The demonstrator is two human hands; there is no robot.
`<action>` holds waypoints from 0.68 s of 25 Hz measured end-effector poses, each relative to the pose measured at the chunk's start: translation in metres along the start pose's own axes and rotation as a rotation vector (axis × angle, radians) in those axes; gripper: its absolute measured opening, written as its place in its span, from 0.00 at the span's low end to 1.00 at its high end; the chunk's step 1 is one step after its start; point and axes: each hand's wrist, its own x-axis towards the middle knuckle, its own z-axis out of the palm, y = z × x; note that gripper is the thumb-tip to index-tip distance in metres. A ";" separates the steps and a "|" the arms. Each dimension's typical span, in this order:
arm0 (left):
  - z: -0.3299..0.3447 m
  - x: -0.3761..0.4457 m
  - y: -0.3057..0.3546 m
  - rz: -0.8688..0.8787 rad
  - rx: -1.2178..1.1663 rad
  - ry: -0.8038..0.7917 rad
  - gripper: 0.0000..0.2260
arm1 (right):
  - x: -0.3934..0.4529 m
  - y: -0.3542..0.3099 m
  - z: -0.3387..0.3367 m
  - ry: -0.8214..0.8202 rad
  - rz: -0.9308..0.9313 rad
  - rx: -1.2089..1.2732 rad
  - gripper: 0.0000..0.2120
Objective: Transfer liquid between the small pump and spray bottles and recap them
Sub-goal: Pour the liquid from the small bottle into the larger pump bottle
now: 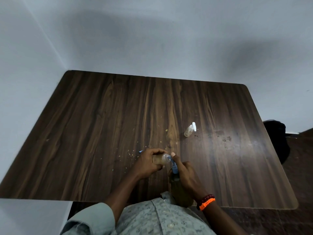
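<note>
My left hand point(149, 162) grips a small clear bottle point(160, 160) with brownish liquid, tipped sideways, its open neck pointing right. My right hand point(183, 173) holds a darker bottle point(177, 187) close to my body, with a blue part point(174, 166) at its top touching the clear bottle's neck. A blue piece point(141, 151) lies on the table just behind my left hand. Farther right, a small clear pump bottle point(190, 130) with a white top stands alone on the wooden table point(101, 124).
Small coloured crumbs point(130, 153) are scattered near my left hand. Dark smudges point(225, 138) mark the table at the right. A dark object point(277, 138) sits past the table's right edge. Grey walls close the back and left.
</note>
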 end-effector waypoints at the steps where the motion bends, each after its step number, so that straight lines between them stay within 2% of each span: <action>1: 0.000 0.000 0.000 0.001 -0.002 0.004 0.23 | 0.001 0.002 0.001 0.009 0.010 0.001 0.38; 3: 0.000 0.000 0.000 0.009 -0.003 -0.008 0.22 | -0.001 0.004 0.000 0.041 0.001 -0.011 0.26; 4: 0.000 0.000 0.000 0.009 -0.003 -0.022 0.21 | -0.002 0.003 -0.001 0.043 -0.008 -0.014 0.26; 6: 0.000 0.000 0.000 0.000 -0.007 -0.038 0.21 | -0.002 0.002 0.000 0.031 -0.009 -0.010 0.35; 8: 0.001 0.002 0.000 0.001 0.003 -0.024 0.22 | -0.001 0.000 -0.001 0.039 0.000 0.008 0.40; 13: -0.001 0.004 0.001 0.018 0.007 0.004 0.23 | 0.001 0.001 0.000 0.023 0.007 0.051 0.40; 17: -0.002 0.004 0.000 0.007 0.006 -0.023 0.22 | 0.003 0.005 -0.003 0.022 0.020 0.003 0.31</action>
